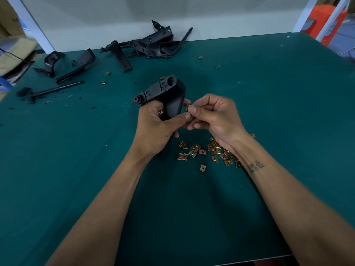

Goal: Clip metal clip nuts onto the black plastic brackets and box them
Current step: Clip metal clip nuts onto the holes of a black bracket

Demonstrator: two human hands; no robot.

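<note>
left hand [155,123] grips black bracket [163,95] | right hand [209,114] pinches clip nut [187,108] at bracket's 3 o'clock edge | tip: push it on straight

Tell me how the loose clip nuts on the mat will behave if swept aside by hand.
The clip nuts look like small flat folded metal, so they would likely slide and scatter rather than roll. Being stiff and probably light, they should not bend. The green mat may drag on them a little, though its grip cannot be judged.
</note>
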